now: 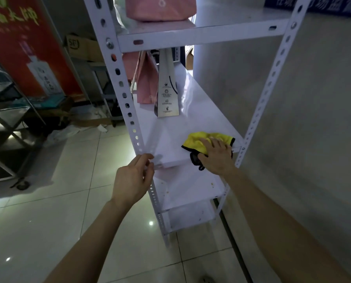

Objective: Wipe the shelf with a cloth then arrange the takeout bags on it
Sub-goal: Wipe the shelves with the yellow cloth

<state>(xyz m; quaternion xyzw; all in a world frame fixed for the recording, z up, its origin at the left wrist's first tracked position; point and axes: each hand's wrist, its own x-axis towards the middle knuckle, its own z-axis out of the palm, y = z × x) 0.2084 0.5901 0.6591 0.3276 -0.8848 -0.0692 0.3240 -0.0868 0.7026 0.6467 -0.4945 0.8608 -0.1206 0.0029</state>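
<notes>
Currently my left hand [132, 177] hangs relaxed, gripping nothing, by the front-left corner of the white metal shelf [168, 137], pink paper bag [145, 84] and white paper bag [167, 92] stand at its back, yellow black-edged cloth [197, 142] lies front-right under my flat, pressing right hand [216, 157].

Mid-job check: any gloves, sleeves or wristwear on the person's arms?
None visible. The left hand and right hand are bare, without gloves or rings. The left forearm and right forearm are uncovered to the frame edge: no sleeve, watch or band shows.
</notes>
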